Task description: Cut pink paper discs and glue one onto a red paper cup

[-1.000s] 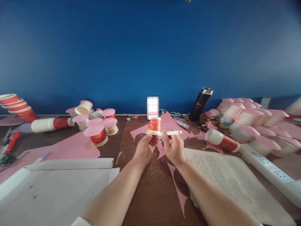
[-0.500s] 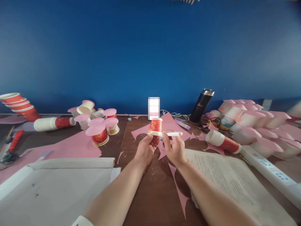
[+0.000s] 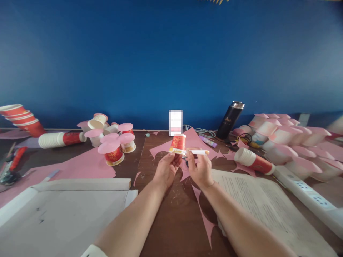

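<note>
Near the middle of the table, my left hand (image 3: 166,170) grips a short red paper cup (image 3: 178,142) with gold print by its lower, pale edge. The thumb is on the near side and the fingers curl below. Beside it, my right hand (image 3: 199,168) is closed around a slim white pen-like tool (image 3: 199,152) with an orange end pointing right. Its other end lies close to the cup's lower right edge; whether it touches the cup I cannot tell. Under both hands lies a cut-out pink paper sheet (image 3: 159,149).
To the left are red cups with pink discs (image 3: 114,157), stacked paper cups (image 3: 50,140) and a white box lid (image 3: 80,221). A black flask (image 3: 229,120), a cup stack (image 3: 254,161), pink-topped cups (image 3: 284,135), a power strip (image 3: 308,192) and a printed sheet (image 3: 262,207) are right.
The cup has tilted slightly and shifted a little to the right. My right hand and the white tool have also moved slightly right. My left hand keeps nearly the same place.
</note>
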`<state>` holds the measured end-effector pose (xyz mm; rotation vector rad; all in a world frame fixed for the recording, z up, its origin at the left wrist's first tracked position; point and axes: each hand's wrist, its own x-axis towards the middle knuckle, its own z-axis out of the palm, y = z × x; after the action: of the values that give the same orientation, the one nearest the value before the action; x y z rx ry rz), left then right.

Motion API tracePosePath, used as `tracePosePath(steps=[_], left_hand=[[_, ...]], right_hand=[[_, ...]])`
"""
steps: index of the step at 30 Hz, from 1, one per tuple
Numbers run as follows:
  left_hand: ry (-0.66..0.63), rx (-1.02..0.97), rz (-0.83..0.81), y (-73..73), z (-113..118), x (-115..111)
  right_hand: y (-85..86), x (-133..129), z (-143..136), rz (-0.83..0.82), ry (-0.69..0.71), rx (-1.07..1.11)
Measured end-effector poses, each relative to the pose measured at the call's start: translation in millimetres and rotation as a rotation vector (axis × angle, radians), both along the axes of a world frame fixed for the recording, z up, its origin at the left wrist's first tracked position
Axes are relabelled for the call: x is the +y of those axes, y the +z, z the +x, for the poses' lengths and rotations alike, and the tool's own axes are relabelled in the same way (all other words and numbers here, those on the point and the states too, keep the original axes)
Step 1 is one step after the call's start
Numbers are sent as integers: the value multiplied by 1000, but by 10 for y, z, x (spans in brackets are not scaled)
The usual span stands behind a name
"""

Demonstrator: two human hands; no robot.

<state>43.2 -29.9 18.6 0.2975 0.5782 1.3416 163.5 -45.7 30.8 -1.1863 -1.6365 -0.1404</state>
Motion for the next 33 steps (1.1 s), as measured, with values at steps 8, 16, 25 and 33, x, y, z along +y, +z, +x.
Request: tracePosePath(steps=[8,16,25,33], left_hand=[[10,-26,-34,17,-11,15],[-9,-29,-33,-7,-26,18],[-16,-56,-65,20,-34,18],[-19,-71,-73,38,-40,10]], right_hand=[[-39,24,7,52,-4,-39],[-41,37,23,76,-33,-45],[-50,45,21,91,-33,-40],[-79,35,-2,92,-41,-28]])
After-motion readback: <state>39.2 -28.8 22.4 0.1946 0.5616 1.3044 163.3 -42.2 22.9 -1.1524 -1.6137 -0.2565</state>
